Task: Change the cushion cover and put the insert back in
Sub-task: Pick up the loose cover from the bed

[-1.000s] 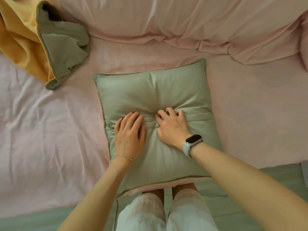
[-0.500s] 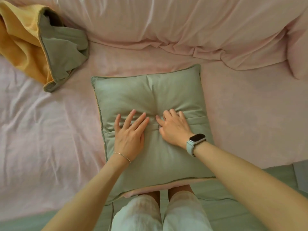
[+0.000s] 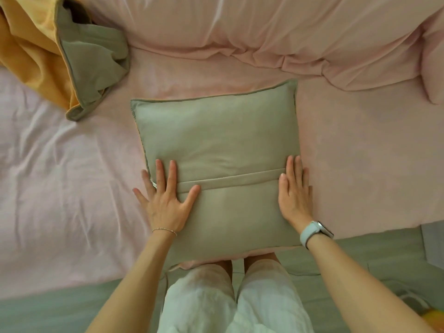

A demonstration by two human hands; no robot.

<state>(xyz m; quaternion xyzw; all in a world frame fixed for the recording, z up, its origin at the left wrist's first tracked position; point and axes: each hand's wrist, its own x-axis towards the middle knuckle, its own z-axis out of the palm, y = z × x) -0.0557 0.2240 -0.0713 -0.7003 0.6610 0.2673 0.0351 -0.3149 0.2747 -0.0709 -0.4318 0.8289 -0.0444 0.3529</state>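
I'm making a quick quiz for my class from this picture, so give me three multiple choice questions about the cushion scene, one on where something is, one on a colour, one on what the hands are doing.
1. Where does the removed yellow-and-green cover lie?
A. Upper left on the pink sheet
B. Under the cushion
C. On the person's lap

2. What colour is the cushion now?
A. Yellow
B. Sage green
C. White

3. How are the left hand and right hand placed?
A. Both gripping a zipper
B. Both lifted clear
C. Both flat, fingers straight, at the cushion's two side edges

Answers: 1 A, the cover is crumpled in the top left corner. 2 B, the whole visible face is sage green. 3 C, the palms lie flat at either end of the closure flap.
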